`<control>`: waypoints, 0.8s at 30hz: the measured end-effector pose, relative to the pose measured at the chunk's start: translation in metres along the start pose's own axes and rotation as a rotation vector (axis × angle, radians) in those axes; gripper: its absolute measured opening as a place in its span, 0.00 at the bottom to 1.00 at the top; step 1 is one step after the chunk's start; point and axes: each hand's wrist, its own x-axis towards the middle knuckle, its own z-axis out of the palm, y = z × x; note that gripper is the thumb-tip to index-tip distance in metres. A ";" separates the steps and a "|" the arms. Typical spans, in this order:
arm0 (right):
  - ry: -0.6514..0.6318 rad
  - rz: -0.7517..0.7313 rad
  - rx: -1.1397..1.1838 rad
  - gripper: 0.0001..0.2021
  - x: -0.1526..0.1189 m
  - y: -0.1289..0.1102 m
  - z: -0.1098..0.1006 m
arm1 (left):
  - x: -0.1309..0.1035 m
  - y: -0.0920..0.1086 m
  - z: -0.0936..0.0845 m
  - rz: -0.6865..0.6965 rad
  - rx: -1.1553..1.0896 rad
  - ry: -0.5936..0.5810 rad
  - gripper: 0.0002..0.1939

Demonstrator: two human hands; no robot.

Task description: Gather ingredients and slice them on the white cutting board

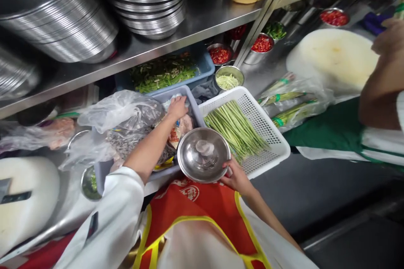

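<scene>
My right hand (234, 175) grips the right rim of a round steel bowl (204, 155), tilted toward me, with a small pale piece at its bottom. My left hand (177, 107) reaches into the far right corner of a grey-purple bin (196, 109), over packaged meat (184, 125); its fingers are partly hidden among the bags, and what they touch is unclear. Clear plastic bags (121, 109) and grey shredded food (128, 145) fill the rest of the bin. Beside the bowl, a white perforated basket (277, 147) holds long green stalks (235, 130).
Stacked steel bowls (151, 0) stand on a steel shelf (202, 29). Behind the bin are a blue tray (206, 65) of greens and bowls of chopped red peppers (220, 55). Round boards (334, 56) lie on both sides. Another person's arm (383, 80) is at the right.
</scene>
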 end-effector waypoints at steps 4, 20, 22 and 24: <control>0.027 0.016 0.032 0.12 0.003 -0.001 0.000 | 0.012 0.003 0.002 -0.032 0.058 0.060 0.19; -0.085 0.050 0.057 0.12 0.023 0.000 -0.009 | 0.012 -0.015 -0.008 -0.246 -0.283 -0.017 0.24; -0.081 0.036 0.053 0.12 0.023 0.000 -0.008 | 0.013 -0.002 -0.008 -0.206 -0.114 -0.057 0.28; -0.076 0.022 0.053 0.12 0.023 0.000 -0.007 | 0.011 0.008 -0.006 -0.226 -0.083 -0.065 0.31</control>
